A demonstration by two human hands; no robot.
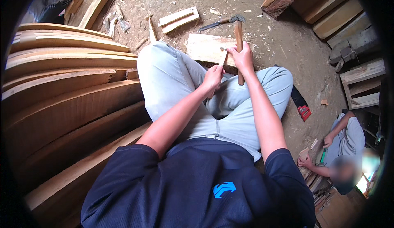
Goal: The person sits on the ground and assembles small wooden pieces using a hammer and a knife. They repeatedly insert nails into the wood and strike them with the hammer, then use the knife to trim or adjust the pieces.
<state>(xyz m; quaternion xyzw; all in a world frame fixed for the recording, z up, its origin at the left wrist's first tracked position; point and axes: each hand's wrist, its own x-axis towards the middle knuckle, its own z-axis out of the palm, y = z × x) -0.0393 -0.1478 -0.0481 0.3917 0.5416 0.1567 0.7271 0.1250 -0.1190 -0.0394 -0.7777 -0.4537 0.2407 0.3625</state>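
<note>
Stacked boards point(69, 100), a handsaw point(301, 103) and scattered wood chips point(215, 12) show a woodworking workshop.

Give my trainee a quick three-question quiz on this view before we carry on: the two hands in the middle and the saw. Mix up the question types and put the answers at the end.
1. True or false: the saw has a green handle.
2. Multiple choice: what does the left hand hold? A) the saw; B) a narrow pale piece; C) nothing.
3. Fill in the blank: the brown wooden shaft is gripped in the ____ hand.

Key:
1. False; the handle is red.
2. B.
3. Right; the right hand is closed around it.
</note>
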